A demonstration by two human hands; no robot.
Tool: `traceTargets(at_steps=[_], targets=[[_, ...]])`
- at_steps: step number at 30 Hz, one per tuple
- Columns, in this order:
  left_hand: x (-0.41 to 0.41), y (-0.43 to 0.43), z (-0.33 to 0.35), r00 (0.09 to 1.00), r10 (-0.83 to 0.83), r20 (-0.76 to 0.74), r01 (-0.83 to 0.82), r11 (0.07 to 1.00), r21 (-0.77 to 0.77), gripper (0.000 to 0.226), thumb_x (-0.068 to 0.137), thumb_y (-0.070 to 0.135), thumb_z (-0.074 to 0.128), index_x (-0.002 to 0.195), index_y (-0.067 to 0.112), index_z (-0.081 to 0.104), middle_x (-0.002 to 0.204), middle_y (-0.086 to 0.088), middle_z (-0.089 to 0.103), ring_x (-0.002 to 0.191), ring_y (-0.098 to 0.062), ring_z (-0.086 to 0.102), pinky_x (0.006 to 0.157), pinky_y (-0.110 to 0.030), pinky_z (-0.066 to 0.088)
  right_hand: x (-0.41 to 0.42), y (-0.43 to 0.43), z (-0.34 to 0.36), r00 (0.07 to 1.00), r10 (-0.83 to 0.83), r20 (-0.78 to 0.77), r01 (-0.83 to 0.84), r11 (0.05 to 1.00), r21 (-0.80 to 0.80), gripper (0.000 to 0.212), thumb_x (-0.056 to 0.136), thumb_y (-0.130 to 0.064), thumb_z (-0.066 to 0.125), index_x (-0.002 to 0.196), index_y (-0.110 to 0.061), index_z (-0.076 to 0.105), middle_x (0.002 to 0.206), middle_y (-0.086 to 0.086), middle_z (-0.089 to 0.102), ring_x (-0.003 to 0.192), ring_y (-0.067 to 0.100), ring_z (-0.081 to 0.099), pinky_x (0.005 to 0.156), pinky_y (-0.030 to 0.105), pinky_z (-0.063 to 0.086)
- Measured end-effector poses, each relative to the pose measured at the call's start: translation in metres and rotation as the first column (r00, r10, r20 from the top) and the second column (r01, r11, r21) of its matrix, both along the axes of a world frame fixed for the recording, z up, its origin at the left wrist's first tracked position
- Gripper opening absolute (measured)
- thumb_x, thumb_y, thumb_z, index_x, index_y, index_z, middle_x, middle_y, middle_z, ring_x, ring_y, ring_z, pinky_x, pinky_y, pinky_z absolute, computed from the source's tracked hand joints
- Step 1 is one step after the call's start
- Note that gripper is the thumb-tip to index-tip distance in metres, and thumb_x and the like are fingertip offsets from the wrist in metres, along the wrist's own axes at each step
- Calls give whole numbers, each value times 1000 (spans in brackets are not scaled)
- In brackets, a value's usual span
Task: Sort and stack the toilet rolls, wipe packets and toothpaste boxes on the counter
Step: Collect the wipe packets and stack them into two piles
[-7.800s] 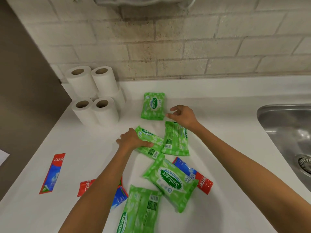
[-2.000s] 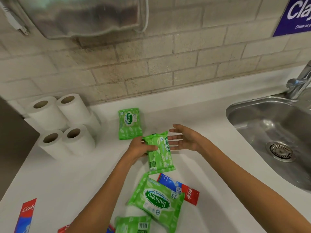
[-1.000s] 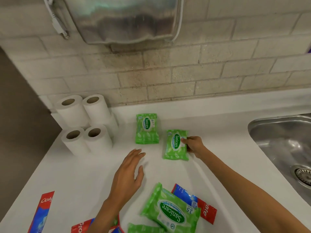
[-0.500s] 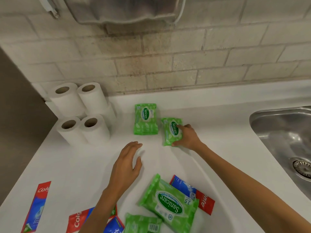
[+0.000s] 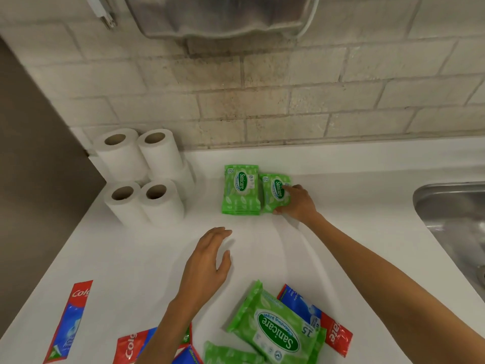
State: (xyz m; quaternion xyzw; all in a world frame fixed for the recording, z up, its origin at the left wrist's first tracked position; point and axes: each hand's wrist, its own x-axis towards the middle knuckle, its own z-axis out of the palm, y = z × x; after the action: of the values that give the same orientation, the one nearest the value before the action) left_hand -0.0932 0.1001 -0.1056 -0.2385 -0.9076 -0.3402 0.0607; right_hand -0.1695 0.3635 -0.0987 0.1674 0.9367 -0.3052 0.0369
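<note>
My right hand (image 5: 295,202) holds a small green wipe packet (image 5: 274,193) by its right side, index finger on top and thumb at the near edge. The packet lies flat against the right side of a stack of wipe packets (image 5: 240,189) near the back wall. My left hand (image 5: 207,264) hovers over the white counter (image 5: 147,258) with relaxed, straight fingers and holds nothing. Several toilet rolls (image 5: 143,174) stand stacked in the back left corner. A wipe packet (image 5: 275,329) lies near me on a toothpaste box (image 5: 333,329), and another packet (image 5: 231,354) lies at the bottom edge.
Two more toothpaste boxes lie flat near me, one at the far left (image 5: 67,321) and one partly under my left forearm (image 5: 131,346). A steel sink (image 5: 451,219) is set into the counter at the right. A metal wall unit (image 5: 223,14) hangs above.
My right hand has slid the small packet back and left until it touches the stack. My left hand stays open over the counter.
</note>
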Motion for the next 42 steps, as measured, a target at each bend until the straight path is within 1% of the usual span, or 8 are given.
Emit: traceTargets(at_steps=[9,18,23,25,28,32,37,42], targets=[[-1,-3,-1,999,20,47,-19,1000,-16,56,81,44,33,129,21,52,134,5,51,121,2,40,96,8,18,-14,2,-1,1000,-21,8,21,1000,2,82,72,-29,77,142,-16,37,138,13,42,129,30,40,103,39,37],[7,3,8,990,19,139,-11,998,-58,49,88,40,45,132,19,49,134,3,53,123,-14,51,99,-19,38,3,-1,3,999,-52,-11,53,996,68,96,73,-39,75,148,-19,19,150,17,23,138,35,27,108,45,32],[34,20,15,906,1,424,110,965,-238,62,84,47,60,136,19,44,133,2,52,122,-15,51,100,-29,42,36,-1,7,992,-45,-115,52,997,59,77,76,-39,71,141,-17,36,140,16,41,130,34,37,102,42,39],[44,27,15,882,26,471,149,932,-330,51,87,43,57,129,16,50,126,-2,56,114,-18,55,94,-29,44,53,0,10,989,-28,-144,31,999,17,68,77,-37,72,135,-15,46,135,17,46,127,32,41,100,38,39],[54,32,13,884,114,453,63,932,-356,26,91,31,54,107,13,62,109,-5,66,101,-23,61,83,-29,46,79,-1,16,984,-9,-180,4,1000,-28,57,80,-34,71,129,-13,53,132,18,47,123,31,47,99,32,39],[56,38,8,852,184,491,-14,944,-329,10,91,24,55,89,17,62,99,-6,67,93,-24,61,77,-28,45,103,-3,19,979,-36,-202,15,994,-107,48,82,-33,69,122,-11,59,124,16,54,110,28,57,88,28,42],[56,39,5,842,181,509,-25,954,-297,20,92,20,52,72,19,48,97,-7,63,85,-20,52,73,-24,37,122,-7,22,977,-95,-192,39,959,-279,35,85,-30,66,113,-9,65,109,12,67,88,16,58,80,23,42],[48,36,28,740,6,673,-13,1000,6,25,95,18,50,71,22,49,94,-6,58,78,-16,54,65,-24,42,134,-6,29,973,-171,-154,57,827,-559,22,89,-22,61,106,-8,65,97,8,65,78,18,60,66,19,45]])
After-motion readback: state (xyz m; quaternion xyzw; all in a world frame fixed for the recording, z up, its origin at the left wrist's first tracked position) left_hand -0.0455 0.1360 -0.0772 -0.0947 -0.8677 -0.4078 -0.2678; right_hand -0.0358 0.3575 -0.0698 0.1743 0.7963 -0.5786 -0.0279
